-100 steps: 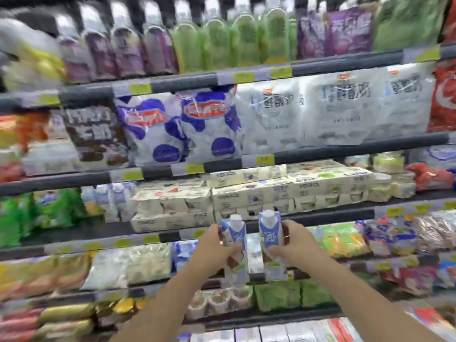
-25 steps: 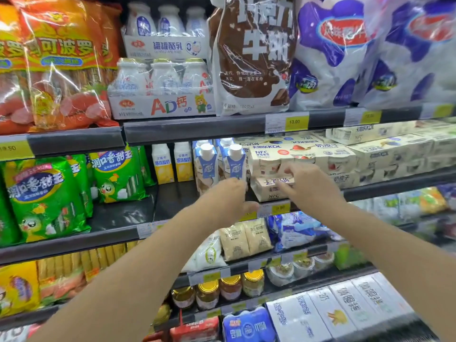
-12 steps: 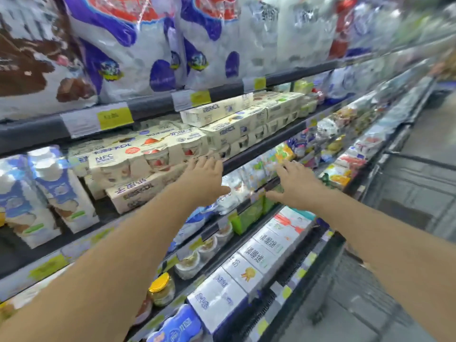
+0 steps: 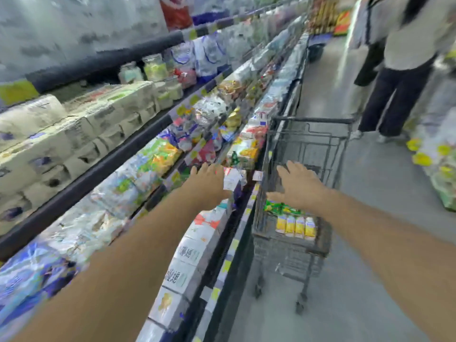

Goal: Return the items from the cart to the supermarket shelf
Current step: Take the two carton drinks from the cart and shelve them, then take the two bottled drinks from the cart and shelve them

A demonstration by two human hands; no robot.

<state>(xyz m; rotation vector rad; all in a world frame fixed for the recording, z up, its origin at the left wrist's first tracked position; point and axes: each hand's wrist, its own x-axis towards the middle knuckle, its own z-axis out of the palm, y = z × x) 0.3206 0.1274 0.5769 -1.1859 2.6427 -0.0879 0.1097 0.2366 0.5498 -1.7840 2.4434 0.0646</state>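
A dark wire cart (image 4: 308, 141) stands in the aisle just right of the shelf (image 4: 103, 166). In its basket lie a row of small yellow cartons (image 4: 295, 225) and a green packet (image 4: 278, 208). My right hand (image 4: 297, 185) is stretched out over the cart's near rim, fingers spread, holding nothing. My left hand (image 4: 209, 185) reaches forward beside the shelf's front edge, also empty with fingers apart. The view is blurred by motion.
The shelf runs along the left with yoghurt multipacks (image 4: 74, 134), snack bags and white milk boxes (image 4: 190, 253) low down. A person in dark trousers (image 4: 394, 95) stands beyond the cart. Another goods display (image 4: 441, 164) lines the right side. Grey floor lies around the cart.
The view has swung right from the milk-carton shelf to the aisle, bringing the cart into sight. Both empty hands have moved away from the shelf toward the cart.
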